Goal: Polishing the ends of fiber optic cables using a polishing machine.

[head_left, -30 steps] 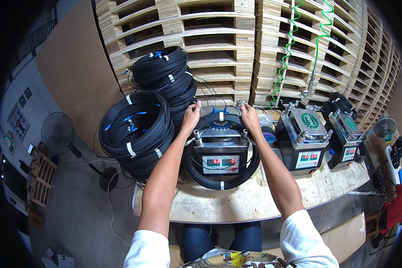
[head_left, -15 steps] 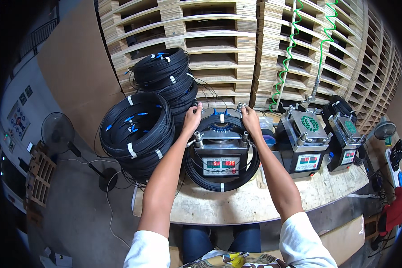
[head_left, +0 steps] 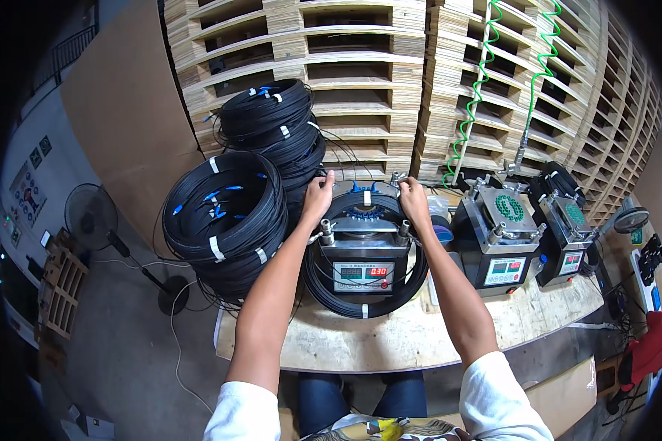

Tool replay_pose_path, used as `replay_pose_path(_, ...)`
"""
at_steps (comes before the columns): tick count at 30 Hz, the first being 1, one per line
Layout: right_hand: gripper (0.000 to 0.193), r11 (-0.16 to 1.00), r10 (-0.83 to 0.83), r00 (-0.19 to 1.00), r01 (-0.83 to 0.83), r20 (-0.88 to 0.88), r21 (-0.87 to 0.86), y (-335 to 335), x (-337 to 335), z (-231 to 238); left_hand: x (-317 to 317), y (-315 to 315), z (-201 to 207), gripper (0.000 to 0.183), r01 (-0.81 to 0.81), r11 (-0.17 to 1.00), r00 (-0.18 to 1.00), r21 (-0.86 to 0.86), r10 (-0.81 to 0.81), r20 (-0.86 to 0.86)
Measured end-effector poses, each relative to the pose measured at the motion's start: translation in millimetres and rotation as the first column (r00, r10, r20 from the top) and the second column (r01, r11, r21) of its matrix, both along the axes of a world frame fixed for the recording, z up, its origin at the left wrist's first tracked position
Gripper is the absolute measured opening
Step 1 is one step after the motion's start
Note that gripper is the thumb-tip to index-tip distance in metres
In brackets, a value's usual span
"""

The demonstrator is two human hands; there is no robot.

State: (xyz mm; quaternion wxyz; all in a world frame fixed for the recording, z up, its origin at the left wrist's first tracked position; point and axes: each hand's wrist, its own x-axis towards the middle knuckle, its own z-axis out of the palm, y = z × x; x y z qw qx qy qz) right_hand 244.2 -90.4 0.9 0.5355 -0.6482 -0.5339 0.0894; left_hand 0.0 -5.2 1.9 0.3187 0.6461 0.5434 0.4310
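A benchtop machine [head_left: 385,259] with a metal top and a lit display panel stands straight ahead of me. A coil of black cable [head_left: 364,309] hangs around its front, tied with white bands, and blue connectors [head_left: 363,187] line the far side of its round fixture. My left hand [head_left: 317,197] is closed at the far left corner post, which it mostly hides. At the far right corner, my right hand [head_left: 413,198] is closed about the metal clamp post [head_left: 398,178]. Two near posts, the left one [head_left: 327,232] and the right one [head_left: 403,232], stand untouched.
Tall stacks of black cable coils [head_left: 224,213] rise close to my left arm. Two similar machines with green-dotted tops, the nearer [head_left: 504,239] and the farther [head_left: 568,235], stand rightward on the wooden table [head_left: 324,342]. Pallets [head_left: 346,70] are piled behind; a fan [head_left: 90,213] stands left.
The left readout on the middle machine's display has gone from lit red digits to dark. Both hands stay at the far corners, and the view has shifted slightly.
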Motion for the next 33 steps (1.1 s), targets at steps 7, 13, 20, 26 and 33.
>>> replay_pose_path(7, 0.033, 0.999, 0.039, 0.998, -0.04, -0.055, -0.021, 13.0, 19.1, -8.2, 5.4, 2.1, 5.8, 0.074, 0.056, 0.998, 0.998, -0.012, -0.056, -0.019)
replay_pose_path(13, 0.051, 0.827, 0.141, 0.859, -0.375, -0.492, -0.419, 29.3, 38.2, 22.7, -6.5, -0.5, 1.0, 0.071, 0.014, 0.996, 1.0, 0.09, -0.012, -0.014)
replay_pose_path(20, 0.065, 0.894, -0.136, 0.941, -0.017, -0.308, -0.448, 98.8, 71.9, -18.3, 3.0, -1.8, 1.3, 0.069, 0.06, 0.998, 0.995, 0.025, -0.058, -0.079)
replay_pose_path(26, 0.033, 0.948, -0.027, 0.734, -0.196, -0.679, -0.25, 120.9, 71.6, -45.8, -2.5, 2.8, -2.0, 0.064, 0.061, 0.998, 0.996, 0.031, -0.059, -0.061)
replay_pose_path(33, 0.029, 0.855, 0.369, 0.082, -0.421, -0.926, 0.304, 80.7, 67.4, -42.9, -8.5, -2.1, 3.4, 0.064, 0.059, 0.998, 0.997, 0.009, -0.058, -0.053)
